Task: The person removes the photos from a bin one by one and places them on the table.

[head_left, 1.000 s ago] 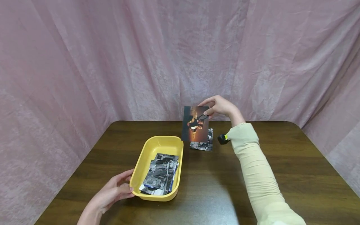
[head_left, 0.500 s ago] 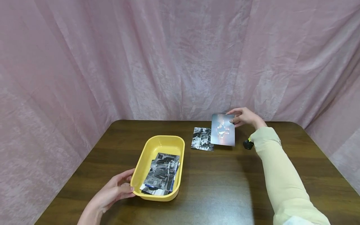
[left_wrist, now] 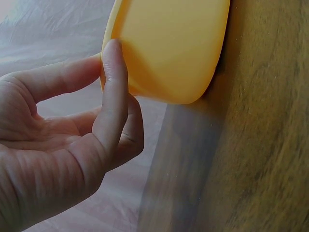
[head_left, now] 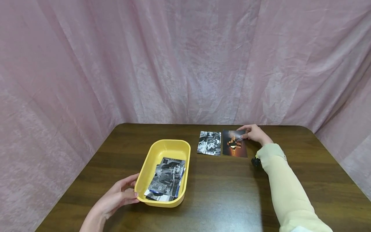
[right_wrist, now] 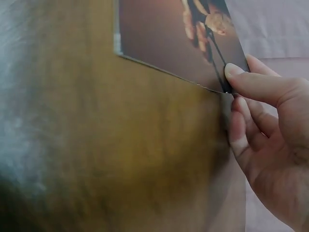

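My left hand (head_left: 117, 197) pinches the near-left rim of a yellow plastic tub (head_left: 144, 170), thumb on one side and fingers on the other, as the left wrist view shows. Several black-and-white photos (head_left: 167, 176) lie overlapped in the tub. At the far side of the table, my right hand (head_left: 255, 133) grips a dark orange-brown colour photo (head_left: 234, 149) by its far right corner. In the right wrist view the thumb lies on the print (right_wrist: 183, 48), with fingers beneath. Just left of it, a black-and-white photo (head_left: 209, 143) lies flat on the table.
The brown wooden table (head_left: 220, 193) has rounded far corners. Behind it hangs a pink curtain (head_left: 185, 64), close to the far edge. A small black device (head_left: 256, 161) is at the right wrist, below the rolled cuff.
My right hand has carried the colour photo rightward from above the black-and-white one, then lowered it beside that photo. The left hand keeps its hold on the tub.
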